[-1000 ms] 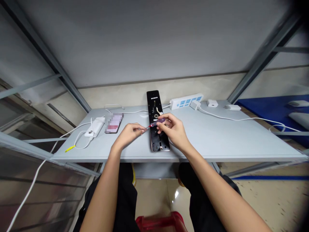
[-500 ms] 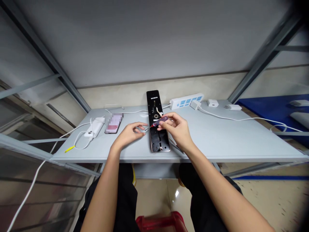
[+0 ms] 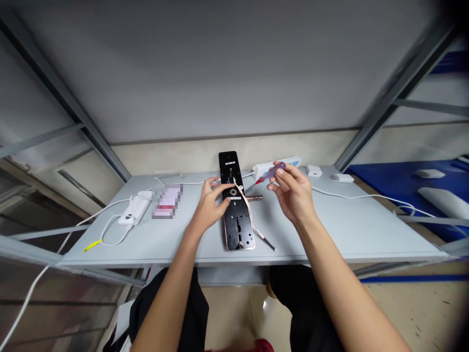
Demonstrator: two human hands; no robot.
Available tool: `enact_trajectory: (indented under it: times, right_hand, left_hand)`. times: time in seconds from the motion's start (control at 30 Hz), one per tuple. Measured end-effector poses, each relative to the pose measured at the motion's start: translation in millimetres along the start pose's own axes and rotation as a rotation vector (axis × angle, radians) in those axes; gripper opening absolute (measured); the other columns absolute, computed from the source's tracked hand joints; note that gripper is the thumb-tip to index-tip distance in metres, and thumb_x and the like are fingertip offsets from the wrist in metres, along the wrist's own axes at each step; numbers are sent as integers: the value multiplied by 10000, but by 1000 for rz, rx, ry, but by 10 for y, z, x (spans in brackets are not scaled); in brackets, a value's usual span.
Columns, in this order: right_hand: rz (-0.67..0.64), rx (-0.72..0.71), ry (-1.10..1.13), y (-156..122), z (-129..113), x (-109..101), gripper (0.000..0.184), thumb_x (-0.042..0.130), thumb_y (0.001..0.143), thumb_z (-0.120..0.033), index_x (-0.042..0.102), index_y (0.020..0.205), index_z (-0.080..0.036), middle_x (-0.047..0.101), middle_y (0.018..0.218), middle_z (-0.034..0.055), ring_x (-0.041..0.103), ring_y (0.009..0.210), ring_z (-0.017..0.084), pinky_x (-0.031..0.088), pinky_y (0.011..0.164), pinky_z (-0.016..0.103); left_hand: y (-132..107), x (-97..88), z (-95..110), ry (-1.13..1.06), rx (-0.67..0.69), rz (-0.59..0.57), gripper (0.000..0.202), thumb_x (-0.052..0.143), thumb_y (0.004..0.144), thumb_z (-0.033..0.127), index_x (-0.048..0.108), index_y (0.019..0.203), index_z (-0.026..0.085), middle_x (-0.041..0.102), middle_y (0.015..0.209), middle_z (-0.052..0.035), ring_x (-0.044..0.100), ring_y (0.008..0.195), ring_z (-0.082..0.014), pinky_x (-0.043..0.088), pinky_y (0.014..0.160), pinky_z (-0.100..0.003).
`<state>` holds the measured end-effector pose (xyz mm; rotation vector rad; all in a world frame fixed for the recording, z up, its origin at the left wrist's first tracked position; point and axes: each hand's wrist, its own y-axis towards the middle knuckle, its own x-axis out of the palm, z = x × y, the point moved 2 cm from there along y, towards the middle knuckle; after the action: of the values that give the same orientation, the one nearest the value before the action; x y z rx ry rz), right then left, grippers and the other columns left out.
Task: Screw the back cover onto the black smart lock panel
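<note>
Purple-handled metal screwdriver point(image 3: 273, 172), held in right hand point(image 3: 296, 193), shifts toward two o'clock; spread left hand point(image 3: 210, 205) should steady long black panel point(image 3: 234, 215).

I am gripping a screwdriver point(image 3: 270, 173) whose handle is looking like smooth, translucent plastic. The black panel point(image 3: 235, 215) is showing a glossy face and metallic edge; the worktop point(image 3: 330, 220) is looking smooth, my trousers point(image 3: 186, 305) matt cloth.

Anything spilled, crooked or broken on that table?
No spill or visible damage. One thing stands out: the pale cable strays across the black panel and over its right side, its dark end lying apparently unconnected near the table's front edge.
</note>
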<state>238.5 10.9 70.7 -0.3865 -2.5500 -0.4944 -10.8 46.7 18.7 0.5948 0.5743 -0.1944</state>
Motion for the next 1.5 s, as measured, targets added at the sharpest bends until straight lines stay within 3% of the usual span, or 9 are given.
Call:
enact_trajectory:
  times: [0.07,0.13,0.33,0.5,0.67,0.93,1.5]
  right_hand:
    - [-41,-42,-51,130,-34,58,325,1037,665,-351,886,933,-244,736,876,-4,660,669,103,610,526,221]
    - [-74,-70,-99,240,-44,121,299,1018,688,-341,889,936,-236,722,826,-1,655,639,114,591,505,236]
    - [-81,-140,-193,375,15,187,239,981,740,-333,870,934,-247,749,898,9,651,605,119,570,497,269]
    - [-90,-112,-209,342,114,201,234,946,779,-370,840,953,-253,753,922,11,640,624,130,584,529,298]
    - [-122,-107,-230,300,196,272,233,933,792,-361,833,969,-249,768,937,10,651,629,133,583,540,309]
    - [-243,-112,-312,254,334,304,194,881,874,-320,844,1048,-242,693,727,-40,634,575,131,560,588,326]
    - [-213,-126,-374,229,327,313,204,875,834,-346,824,1004,-245,712,765,-30,633,585,141,551,598,343]
  left_hand:
    - [49,164,84,103,93,-30,448,679,1039,207,761,1457,345,333,1760,-123,362,1654,-389,396,1341,-622]
    - [68,300,135,184,136,-61,362,670,1072,257,781,1409,328,276,1796,-120,311,1667,-422,367,1346,-669]
    - [94,433,157,176,68,59,62,748,1031,276,756,1087,250,432,1634,-148,383,1607,-399,425,1304,-630]
    - [108,428,168,61,-21,154,172,795,936,156,643,956,234,483,1518,-143,453,1583,-375,403,1313,-614]
    - [80,415,122,-12,-64,182,277,728,892,36,676,1058,251,504,1488,-126,450,1617,-334,380,1351,-559]
    - [58,473,93,-80,-128,238,349,710,892,14,718,1159,238,516,1520,-134,500,1593,-314,390,1362,-550]
    - [39,493,113,-76,-139,194,338,724,910,33,743,1163,257,448,1611,-121,531,1575,-332,384,1375,-583]
